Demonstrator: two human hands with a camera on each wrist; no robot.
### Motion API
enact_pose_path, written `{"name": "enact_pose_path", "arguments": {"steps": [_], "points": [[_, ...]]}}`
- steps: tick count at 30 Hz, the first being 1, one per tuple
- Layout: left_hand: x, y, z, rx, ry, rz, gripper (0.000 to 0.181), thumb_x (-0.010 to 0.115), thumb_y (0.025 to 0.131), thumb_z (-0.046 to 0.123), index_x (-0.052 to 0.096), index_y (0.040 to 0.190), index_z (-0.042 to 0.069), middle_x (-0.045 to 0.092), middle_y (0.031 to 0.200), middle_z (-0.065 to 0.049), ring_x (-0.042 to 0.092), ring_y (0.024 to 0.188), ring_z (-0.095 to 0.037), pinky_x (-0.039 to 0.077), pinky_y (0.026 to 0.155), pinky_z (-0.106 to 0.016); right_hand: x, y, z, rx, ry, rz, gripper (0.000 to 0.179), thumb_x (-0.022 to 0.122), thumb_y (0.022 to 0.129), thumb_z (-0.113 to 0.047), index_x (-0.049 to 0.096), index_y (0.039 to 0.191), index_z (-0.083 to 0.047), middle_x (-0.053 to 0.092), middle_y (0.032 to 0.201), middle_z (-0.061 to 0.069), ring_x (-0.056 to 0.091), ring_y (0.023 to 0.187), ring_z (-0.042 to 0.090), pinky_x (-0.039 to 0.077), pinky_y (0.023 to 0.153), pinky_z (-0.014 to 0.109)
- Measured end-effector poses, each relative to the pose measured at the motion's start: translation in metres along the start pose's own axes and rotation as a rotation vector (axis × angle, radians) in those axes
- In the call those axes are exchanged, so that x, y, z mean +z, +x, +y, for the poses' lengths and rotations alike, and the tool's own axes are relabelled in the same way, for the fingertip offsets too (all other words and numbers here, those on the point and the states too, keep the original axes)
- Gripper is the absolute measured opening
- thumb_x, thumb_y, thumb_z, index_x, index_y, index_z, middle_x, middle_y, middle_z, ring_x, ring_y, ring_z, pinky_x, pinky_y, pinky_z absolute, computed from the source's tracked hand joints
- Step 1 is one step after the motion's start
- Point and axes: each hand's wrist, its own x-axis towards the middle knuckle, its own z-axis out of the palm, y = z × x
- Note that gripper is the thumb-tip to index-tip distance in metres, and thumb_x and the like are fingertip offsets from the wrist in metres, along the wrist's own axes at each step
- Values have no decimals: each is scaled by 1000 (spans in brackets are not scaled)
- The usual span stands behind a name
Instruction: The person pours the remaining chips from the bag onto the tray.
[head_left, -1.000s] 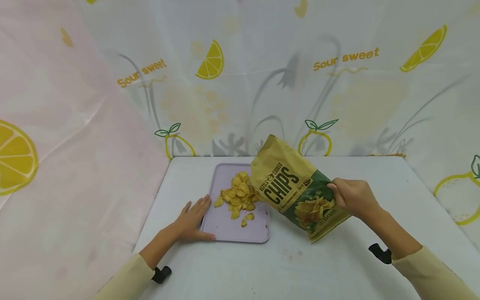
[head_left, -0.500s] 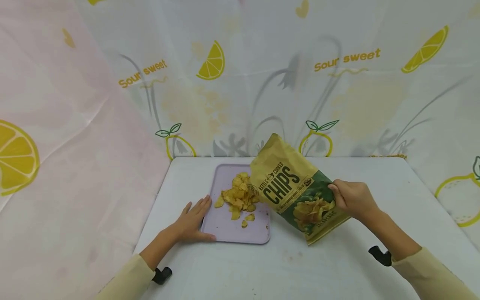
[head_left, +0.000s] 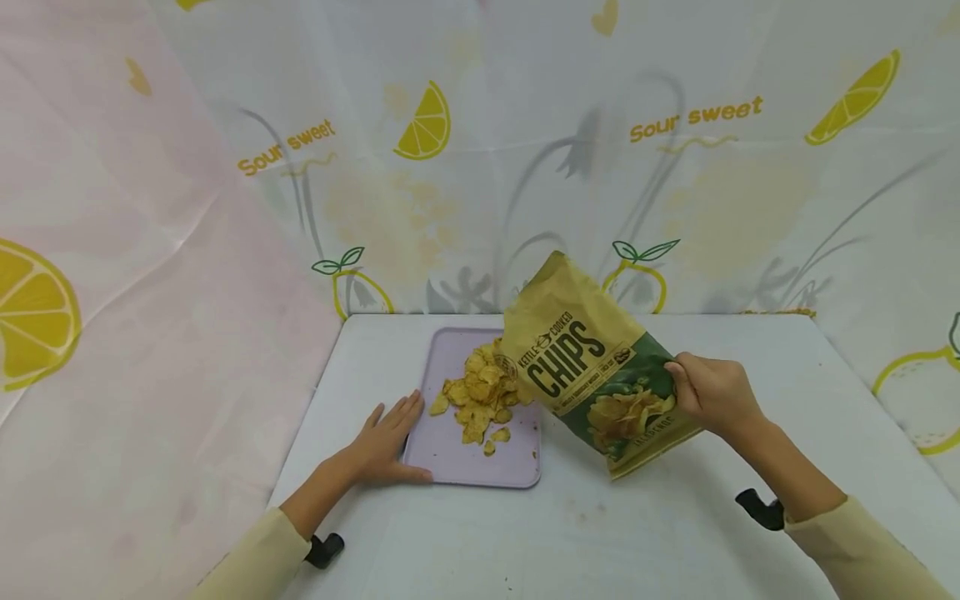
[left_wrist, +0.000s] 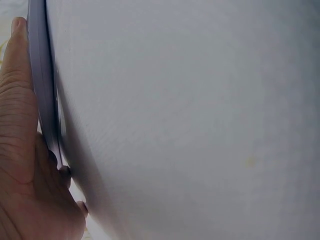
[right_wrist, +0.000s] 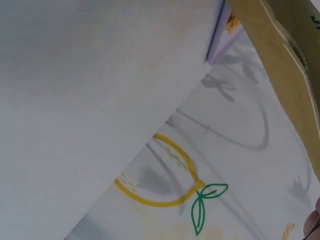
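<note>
A lilac tray (head_left: 465, 468) lies on the white table, bearing a heap of potato chips (head_left: 480, 392). My left hand (head_left: 386, 446) rests along the tray's left edge, fingers extended and thumb at the near corner. In the left wrist view, this hand (left_wrist: 20, 145) lies against the tray's side (left_wrist: 42, 75). My right hand (head_left: 716, 396) grips the lower right side of a gold and green chip bag (head_left: 562, 367). The bag is tilted, its upper left end over the tray's right side and hiding part of the heap. The right wrist view catches the bag's brown edge (right_wrist: 267, 62).
A white cloth (head_left: 480, 208) printed with lemons hangs behind the table (head_left: 787, 417). A pinkish cloth (head_left: 150, 292) hangs at the left. Crumbs lie on the tray's right side, and faint stains mark the table in front of it.
The bag's upper end has risen slightly, and its lower corner has shifted a little left. More chips show in the heap beside the bag. My left hand and the tray have stayed put.
</note>
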Motion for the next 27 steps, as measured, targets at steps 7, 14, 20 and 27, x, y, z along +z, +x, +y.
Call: {"name": "enact_pose_path", "arguments": {"steps": [7,14,20,27], "points": [[-1,1,1,-10,-24,-12,130,63,70,83,9,159,6,5,167,-11,11,154,-34,6,120,-64,0,-1,-1,-40,-8,-65,51,35,108,-36,37,63,-12,20,52,-13,12,45,-3,16,38,15],[2,0,0,0,-23,13,129,62,69,84,10,159,6,7,167,-11,13,154,-34,7,119,-63,1,-4,-1,-19,-5,-43,51,36,108,-35,38,64,-10,20,53,-12,13,46,-3,17,37,17],[1,0,1,-2,-21,5,130,61,69,85,9,159,6,6,167,-11,13,154,-34,7,120,-63,2,-7,-3,-23,-3,-58,50,35,108,-36,40,64,-11,21,52,-13,14,47,-5,18,37,16],[-1,0,1,1,-19,10,130,63,69,83,10,159,6,7,167,-11,13,154,-34,7,119,-64,2,-3,-1,29,32,26,52,37,108,-36,39,63,-9,22,50,-9,15,41,2,16,36,19]]}}
